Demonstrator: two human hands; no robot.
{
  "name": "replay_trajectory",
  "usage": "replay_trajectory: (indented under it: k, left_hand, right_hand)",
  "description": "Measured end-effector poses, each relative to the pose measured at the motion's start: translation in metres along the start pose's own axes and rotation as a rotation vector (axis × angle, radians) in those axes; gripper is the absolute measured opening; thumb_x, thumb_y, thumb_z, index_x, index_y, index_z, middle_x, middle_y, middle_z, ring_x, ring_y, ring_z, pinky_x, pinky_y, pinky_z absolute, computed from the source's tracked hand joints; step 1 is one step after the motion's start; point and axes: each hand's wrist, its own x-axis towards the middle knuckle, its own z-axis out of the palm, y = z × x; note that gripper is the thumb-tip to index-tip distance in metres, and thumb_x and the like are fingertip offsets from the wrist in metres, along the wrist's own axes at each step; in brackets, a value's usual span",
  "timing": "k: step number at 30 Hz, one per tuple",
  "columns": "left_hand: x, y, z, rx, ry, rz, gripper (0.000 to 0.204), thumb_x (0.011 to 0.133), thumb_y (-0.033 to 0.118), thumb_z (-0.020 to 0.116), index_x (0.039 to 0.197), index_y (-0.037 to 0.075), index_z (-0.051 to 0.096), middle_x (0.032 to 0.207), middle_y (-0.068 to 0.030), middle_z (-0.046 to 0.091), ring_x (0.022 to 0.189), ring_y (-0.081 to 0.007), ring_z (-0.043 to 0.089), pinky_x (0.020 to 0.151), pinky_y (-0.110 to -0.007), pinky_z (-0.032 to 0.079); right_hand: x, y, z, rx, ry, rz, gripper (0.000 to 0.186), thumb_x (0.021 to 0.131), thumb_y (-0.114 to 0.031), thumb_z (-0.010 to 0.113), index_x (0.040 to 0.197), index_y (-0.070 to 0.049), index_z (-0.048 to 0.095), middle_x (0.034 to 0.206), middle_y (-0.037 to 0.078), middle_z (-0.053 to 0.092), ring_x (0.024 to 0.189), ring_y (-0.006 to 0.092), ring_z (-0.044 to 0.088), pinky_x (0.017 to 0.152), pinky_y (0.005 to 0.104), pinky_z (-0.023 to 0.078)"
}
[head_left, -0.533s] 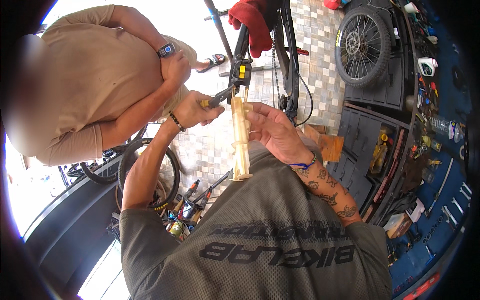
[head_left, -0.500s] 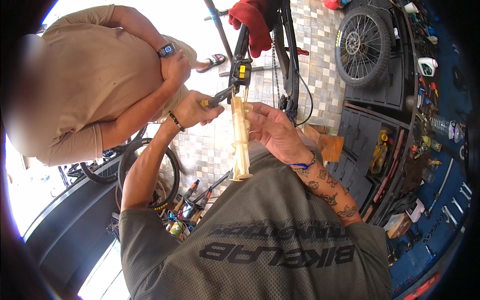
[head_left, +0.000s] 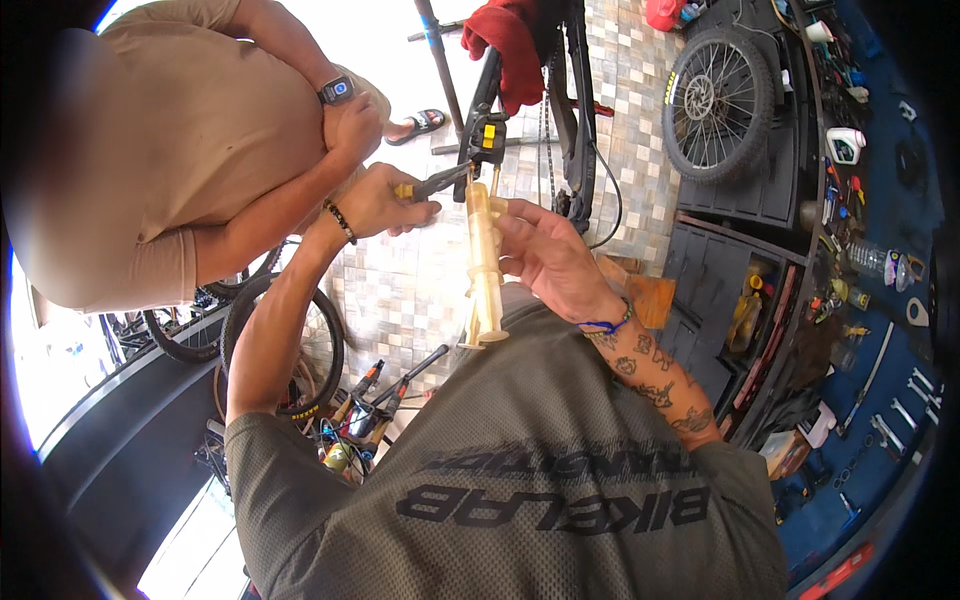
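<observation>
In my left hand (head_left: 385, 212) is a pair of pliers (head_left: 440, 185) with yellow on the handle, its jaws at the top end of the syringes. My right hand (head_left: 552, 262) holds two yellowed plastic syringes (head_left: 484, 265), fingers closed on their upper part from the right side. The syringes hang side by side, plungers toward my chest. Thin brass-coloured tips or tubes run from them up to a black part with a yellow block (head_left: 488, 138), by the bicycle frame (head_left: 578, 150). What exactly the jaws grip is too small to tell.
A red cloth (head_left: 510, 60) drapes over the bike. Close on my left stands another person (head_left: 190, 150), hands together. A spoked wheel (head_left: 715, 105) leans on dark cabinets (head_left: 690, 280) at right, beside a blue tool bench (head_left: 880, 380). More bicycles (head_left: 290, 350) stand at lower left.
The view has shifted slightly. Both hands keep their holds, with the pliers still at the top of the syringes. The other person appears slightly higher in the picture.
</observation>
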Motion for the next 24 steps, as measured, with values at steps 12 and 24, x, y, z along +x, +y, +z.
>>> replay_trajectory:
  k: [12,24]
  left_hand:
    - [-0.042,-0.189,0.167,-0.424,0.070,0.059,0.038,0.099,0.030,0.078,0.110,-0.007,0.073,0.080,-0.0119,0.078,0.069,-0.0154,0.074,0.064,-0.033,0.060]
    - [0.020,0.188,0.232,-0.198,0.095,0.167,0.038,0.086,0.013,0.084,0.118,-0.002,0.068,0.081,-0.0187,0.072,0.069,-0.0331,0.072,0.066,-0.040,0.055]
  right_hand:
    - [-0.089,-0.011,-0.043,-0.700,0.086,0.226,0.046,0.108,-0.039,0.066,0.126,0.003,0.071,0.111,0.013,0.078,0.100,0.0213,0.076,0.085,0.0336,0.062]
    - [-0.145,-0.103,-0.141,-0.549,0.058,-0.139,0.079,0.103,-0.060,0.066,0.147,0.004,0.052,0.123,0.019,0.075,0.113,0.0248,0.074,0.098,0.0359,0.057]
